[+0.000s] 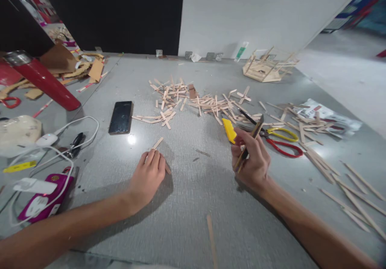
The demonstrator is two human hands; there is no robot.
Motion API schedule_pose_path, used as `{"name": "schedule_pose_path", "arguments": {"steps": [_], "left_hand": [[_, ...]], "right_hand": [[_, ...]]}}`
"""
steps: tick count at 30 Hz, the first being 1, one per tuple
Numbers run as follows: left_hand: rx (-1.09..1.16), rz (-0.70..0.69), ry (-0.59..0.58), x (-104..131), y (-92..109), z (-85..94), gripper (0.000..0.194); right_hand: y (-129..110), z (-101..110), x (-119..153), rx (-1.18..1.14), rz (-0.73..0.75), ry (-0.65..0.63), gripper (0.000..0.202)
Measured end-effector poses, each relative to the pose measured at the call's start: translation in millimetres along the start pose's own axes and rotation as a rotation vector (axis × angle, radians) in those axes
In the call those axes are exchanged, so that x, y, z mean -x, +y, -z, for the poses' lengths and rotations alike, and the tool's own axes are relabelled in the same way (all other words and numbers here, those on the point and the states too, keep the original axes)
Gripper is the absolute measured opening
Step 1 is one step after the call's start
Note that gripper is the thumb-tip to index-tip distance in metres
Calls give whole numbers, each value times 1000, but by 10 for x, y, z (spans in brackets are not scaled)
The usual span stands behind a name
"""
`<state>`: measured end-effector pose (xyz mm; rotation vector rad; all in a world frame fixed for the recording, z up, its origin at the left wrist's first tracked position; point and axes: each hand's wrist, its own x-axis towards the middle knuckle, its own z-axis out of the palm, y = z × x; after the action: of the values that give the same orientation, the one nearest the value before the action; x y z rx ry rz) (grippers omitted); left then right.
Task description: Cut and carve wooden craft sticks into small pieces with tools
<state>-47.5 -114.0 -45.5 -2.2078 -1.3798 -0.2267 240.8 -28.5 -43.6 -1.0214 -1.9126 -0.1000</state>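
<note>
My left hand [152,170] rests on the grey table with its fingers curled together over flat wooden sticks. One pale stick [158,142] pokes out past the fingertips, and the end of another [168,169] shows at the hand's right side. My right hand [255,158] is raised and closed around a slim dark-and-tan tool [257,128], whose kind I cannot make out. At its fingertips is a yellow flat-sided piece [229,130], seemingly held too. Scissors with red and yellow handles [282,134] lie just beyond that hand, their blades partly hidden.
Heaps of short wooden sticks [171,92] lie ahead, some glued or laid as crosses. A phone [121,117], red bottle [45,82] and purple power strip [48,196] with white cables are left. Right are a wooden frame model [262,70], long strips [358,196] and a plastic packet [328,118].
</note>
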Motion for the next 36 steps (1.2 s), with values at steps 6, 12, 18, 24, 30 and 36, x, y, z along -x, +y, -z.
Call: {"name": "schedule_pose_path", "arguments": {"steps": [6, 12, 18, 24, 30, 36], "left_hand": [[209, -48, 74, 92, 13, -15, 26], [454, -76, 23, 66, -1, -94, 19], [532, -85, -25, 9, 32, -120, 24], [574, -65, -25, -25, 28, -88, 30], [547, -121, -81, -16, 6, -97, 31], [496, -126, -88, -3, 16, -68, 33]], "right_hand": [[-175, 43, 26, -391, -328, -201, 34], [-239, -80, 165, -621, -494, -223, 37], [-299, -139, 139, -633, -494, -349, 35], [-308, -111, 69, -598, -523, -425, 27], [-618, -86, -12, -764, -704, -664, 33], [-744, -288, -29, -722, -525, -706, 38]]}}
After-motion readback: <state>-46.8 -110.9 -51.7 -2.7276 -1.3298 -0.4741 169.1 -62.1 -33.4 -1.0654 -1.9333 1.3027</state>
